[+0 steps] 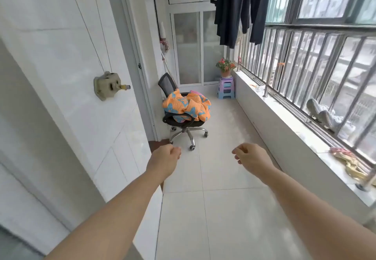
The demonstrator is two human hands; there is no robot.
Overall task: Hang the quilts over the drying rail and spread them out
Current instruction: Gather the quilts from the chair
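- Head view looks down a narrow tiled balcony; the quilts (187,106) lie bunched on the seat of a black office chair (184,121), straight ahead and well apart from both hands.
- Left hand (165,157) and right hand (249,157) reach forward with fingers loosely curled; neither holds anything.
- Chair sits slightly left of centre, so the left hand looks marginally nearer, as far as I can judge.
- Quilts are orange and blue, stitched, puffy and crumpled, with no clear long axis.
- Dark garments (240,9) hang overhead by the barred window (317,60); the rail itself is out of view.
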